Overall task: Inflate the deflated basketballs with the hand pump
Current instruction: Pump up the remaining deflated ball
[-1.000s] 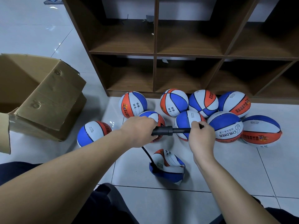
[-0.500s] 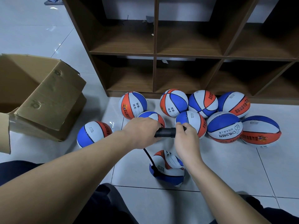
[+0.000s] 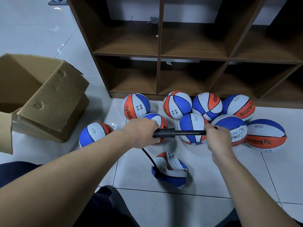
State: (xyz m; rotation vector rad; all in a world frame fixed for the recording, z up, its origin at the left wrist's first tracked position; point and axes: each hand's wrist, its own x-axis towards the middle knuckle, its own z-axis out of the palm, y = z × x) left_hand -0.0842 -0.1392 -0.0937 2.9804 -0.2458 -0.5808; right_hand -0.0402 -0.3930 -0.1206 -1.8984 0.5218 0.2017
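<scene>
A black hand pump (image 3: 165,133) is held level above the floor. My left hand (image 3: 141,133) grips its barrel and my right hand (image 3: 217,139) grips the handle, with the thin piston rod drawn out between them. A black hose (image 3: 148,158) runs down from the pump into a crumpled, deflated red, white and blue basketball (image 3: 170,170) on the tiles below my hands. Several round basketballs (image 3: 177,104) of the same colours lie behind the pump, in front of the shelf.
A brown wooden cubby shelf (image 3: 159,56) stands behind the balls. An open cardboard box (image 3: 42,97) sits at the left, with one ball (image 3: 94,133) beside it. My dark-trousered legs fill the bottom edge of the view.
My right hand pushed the handle in toward the barrel half a second ago and has now pulled it back out to the right. The left hand and the deflated ball stayed in place.
</scene>
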